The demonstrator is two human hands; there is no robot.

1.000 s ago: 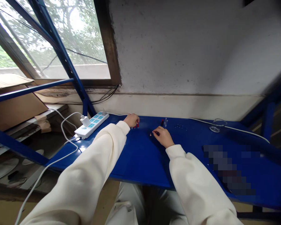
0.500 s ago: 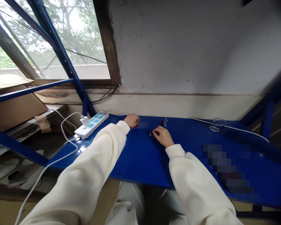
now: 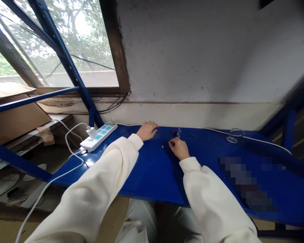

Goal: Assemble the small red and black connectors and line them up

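Observation:
My left hand (image 3: pixel 148 130) hovers palm down near the back edge of the blue table (image 3: pixel 147 172), fingers stretched and a little apart, with nothing visible in them. It covers the spot where small red-tipped pieces lay. My right hand (image 3: pixel 179 148) is closed in a pinch low over the table. Something small and dark may be at its fingertips, but I cannot make it out. Left of that hand lies a tiny pale piece (image 3: pixel 162 146). Just behind it are a small red and black piece (image 3: pixel 175 132) and several clear little tubes (image 3: pixel 179 132).
Several tiny clear bits (image 3: pixel 194 136) lie right of the tubes. A clear round lid-like piece (image 3: pixel 232 139) sits farther right near a white cable (image 3: pixel 266 143). At the left stands a white power strip (image 3: pixel 99 136) with a plug. A blurred-out patch (image 3: pixel 245 184) covers the right front.
My left hand has shifted right and its fingers have opened out, now hiding the red-tipped pieces. My right hand has moved slightly right, away from the tiny pale piece.

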